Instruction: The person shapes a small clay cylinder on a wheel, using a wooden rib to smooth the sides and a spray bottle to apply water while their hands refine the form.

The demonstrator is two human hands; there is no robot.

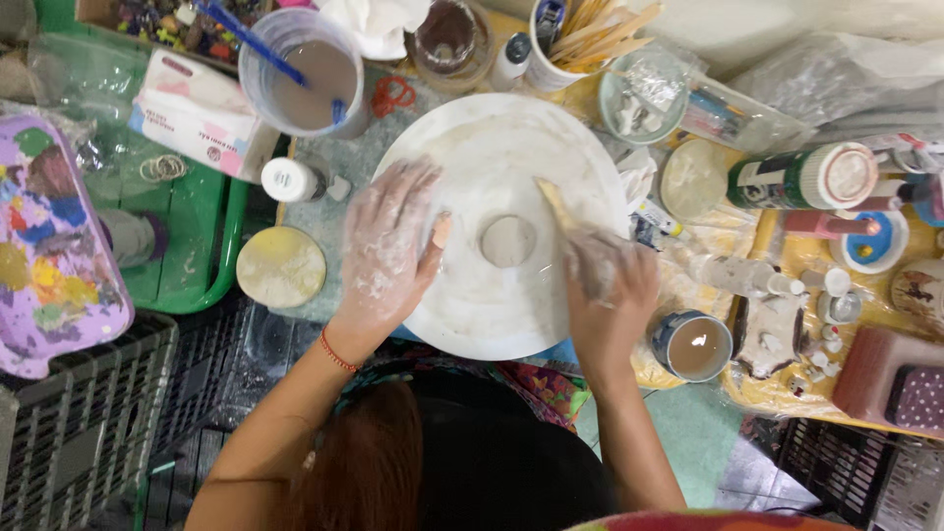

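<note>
Overhead view of a round white clay-smeared turntable (497,295) on a cluttered work surface (324,211), with a small flat grey clay disc (508,241) lying at its centre. The left hand (385,246), coated in pale slip, rests palm-down on the turntable just left of the disc, its fingers spread flat and a small peach-coloured sponge (442,229) pinched under the thumb side. The right hand (605,285) is closed around a thin wooden modelling stick (553,204), whose free end angles up and away from the disc; the hand lies just right of the disc, not touching it.

Around the turntable: a clear plastic cup of cloudy grey water with a blue brush (307,74), a white pot of wooden sticks (575,39), a round pale-yellow board (281,266), a paint-spattered purple tray (54,246) and a blue-rimmed cup of brownish water (692,346).

As a judgement, the disc is being shaped or trimmed. Good practice here would be to keep the left palm steady as a brace, hold the stick at a low angle (light pressure only, since the disc looks thin), and keep the sponge barely damp so the edge does not slump.
</note>
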